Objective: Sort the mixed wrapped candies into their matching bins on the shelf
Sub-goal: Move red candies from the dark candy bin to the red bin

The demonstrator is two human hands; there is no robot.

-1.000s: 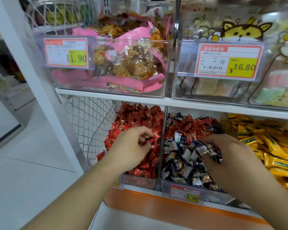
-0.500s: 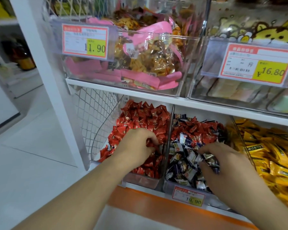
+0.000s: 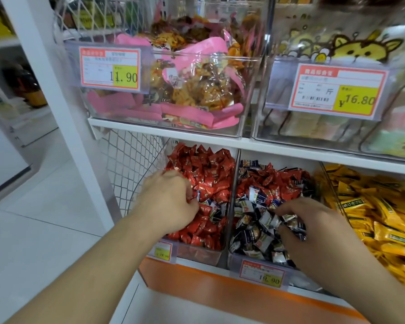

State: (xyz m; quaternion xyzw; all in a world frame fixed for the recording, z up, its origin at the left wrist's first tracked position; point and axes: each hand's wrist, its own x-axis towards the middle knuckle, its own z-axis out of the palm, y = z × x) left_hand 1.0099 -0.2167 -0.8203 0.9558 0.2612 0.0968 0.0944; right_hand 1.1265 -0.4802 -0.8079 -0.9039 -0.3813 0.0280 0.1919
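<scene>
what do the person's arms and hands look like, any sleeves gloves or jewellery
Both forearms are bare as far as the picture shows: no sleeve edge comes into view on either side. The left hand and the right hand wear no gloves. No watch, bracelet or ring shows on the visible wrists and fingers. No marks or tattoos can be made out.

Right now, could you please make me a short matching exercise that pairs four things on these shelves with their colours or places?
Things:
1. left hand
2. right hand
3. yellow candies
4. pink packs

Places:
A. upper shelf, clear bin
B. in the red candy bin
C. far right bin, lower shelf
D. in the middle bin of mixed blue and red candies

Pairs: 1-B, 2-D, 3-C, 4-A
</scene>
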